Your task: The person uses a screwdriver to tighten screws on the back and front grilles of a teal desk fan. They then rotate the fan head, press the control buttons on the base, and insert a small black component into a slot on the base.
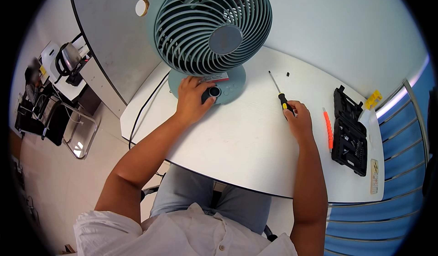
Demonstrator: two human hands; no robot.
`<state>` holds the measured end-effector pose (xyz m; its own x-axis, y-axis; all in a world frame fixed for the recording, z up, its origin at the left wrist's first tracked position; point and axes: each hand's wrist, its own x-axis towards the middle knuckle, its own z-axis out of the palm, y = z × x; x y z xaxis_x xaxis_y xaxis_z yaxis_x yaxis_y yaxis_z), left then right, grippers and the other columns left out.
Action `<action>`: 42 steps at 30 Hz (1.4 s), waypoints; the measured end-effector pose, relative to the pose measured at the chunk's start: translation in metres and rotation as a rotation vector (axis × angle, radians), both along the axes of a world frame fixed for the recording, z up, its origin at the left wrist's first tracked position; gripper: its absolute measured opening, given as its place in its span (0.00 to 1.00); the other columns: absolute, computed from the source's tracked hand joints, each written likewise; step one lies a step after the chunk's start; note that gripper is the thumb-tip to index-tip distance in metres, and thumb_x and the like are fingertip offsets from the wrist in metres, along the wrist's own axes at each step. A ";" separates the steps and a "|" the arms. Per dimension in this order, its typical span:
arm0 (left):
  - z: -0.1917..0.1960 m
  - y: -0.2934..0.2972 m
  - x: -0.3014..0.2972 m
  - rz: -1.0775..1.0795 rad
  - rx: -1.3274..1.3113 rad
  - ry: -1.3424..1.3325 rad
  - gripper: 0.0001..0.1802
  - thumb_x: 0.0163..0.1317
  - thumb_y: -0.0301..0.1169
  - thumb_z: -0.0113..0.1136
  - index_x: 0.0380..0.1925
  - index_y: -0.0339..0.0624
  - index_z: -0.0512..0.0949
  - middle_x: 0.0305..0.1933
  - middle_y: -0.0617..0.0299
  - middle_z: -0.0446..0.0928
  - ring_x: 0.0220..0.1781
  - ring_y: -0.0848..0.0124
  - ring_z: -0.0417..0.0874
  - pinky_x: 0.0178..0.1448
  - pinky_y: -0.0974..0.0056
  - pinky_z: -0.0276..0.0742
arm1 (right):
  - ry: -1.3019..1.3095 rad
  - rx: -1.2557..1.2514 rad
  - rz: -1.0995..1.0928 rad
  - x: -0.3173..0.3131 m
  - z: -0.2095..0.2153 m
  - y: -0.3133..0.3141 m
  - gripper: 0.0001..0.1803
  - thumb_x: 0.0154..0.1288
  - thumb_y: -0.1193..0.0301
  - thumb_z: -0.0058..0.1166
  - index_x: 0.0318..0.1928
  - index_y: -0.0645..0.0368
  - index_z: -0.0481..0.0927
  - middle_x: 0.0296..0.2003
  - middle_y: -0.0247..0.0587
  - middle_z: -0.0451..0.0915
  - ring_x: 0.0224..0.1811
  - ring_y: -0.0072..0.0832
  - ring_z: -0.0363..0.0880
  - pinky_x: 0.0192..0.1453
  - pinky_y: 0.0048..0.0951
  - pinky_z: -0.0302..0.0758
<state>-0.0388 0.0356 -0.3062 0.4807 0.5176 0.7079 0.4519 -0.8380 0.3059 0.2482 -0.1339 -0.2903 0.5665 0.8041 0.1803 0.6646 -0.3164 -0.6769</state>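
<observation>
A white rounded counter (237,142) against a pale wall carries a teal desk fan (212,32); the left hand (191,98) clasps its base knob (213,92); the right hand (299,119) grasps a screwdriver (280,94); a black bit case (349,133) lies right.

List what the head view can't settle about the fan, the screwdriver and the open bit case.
- Fan top: cut off by the upper edge.
- Fan base left side: hidden under the left hand.
- Screwdriver handle end: covered by the right hand.
- Bit case contents: too small.
</observation>
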 end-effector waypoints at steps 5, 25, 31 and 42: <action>0.001 0.000 0.002 0.004 -0.086 -0.023 0.17 0.45 0.32 0.70 0.37 0.42 0.79 0.50 0.56 0.72 0.57 0.54 0.68 0.63 0.50 0.59 | -0.010 -0.003 0.015 0.000 0.002 0.000 0.19 0.61 0.66 0.55 0.51 0.58 0.77 0.47 0.41 0.76 0.53 0.37 0.70 0.55 0.38 0.70; 0.001 0.004 0.000 0.004 -0.111 -0.031 0.19 0.44 0.33 0.72 0.38 0.44 0.79 0.50 0.59 0.74 0.58 0.56 0.69 0.62 0.52 0.60 | 0.017 0.007 0.016 -0.008 0.008 -0.001 0.20 0.61 0.67 0.55 0.53 0.59 0.76 0.48 0.42 0.75 0.55 0.37 0.71 0.57 0.36 0.70; 0.000 0.003 -0.001 0.002 -0.081 -0.019 0.20 0.46 0.34 0.71 0.42 0.47 0.81 0.54 0.59 0.73 0.61 0.56 0.67 0.65 0.52 0.58 | 0.000 0.021 0.035 -0.005 0.003 -0.001 0.20 0.61 0.67 0.56 0.53 0.59 0.76 0.47 0.42 0.75 0.53 0.36 0.71 0.57 0.36 0.69; 0.003 0.002 -0.001 0.039 -0.022 0.017 0.21 0.48 0.26 0.64 0.47 0.44 0.79 0.53 0.51 0.73 0.58 0.53 0.70 0.61 0.53 0.64 | 0.006 0.008 0.043 -0.012 0.007 -0.002 0.19 0.63 0.67 0.55 0.54 0.57 0.76 0.48 0.41 0.75 0.53 0.35 0.70 0.54 0.36 0.71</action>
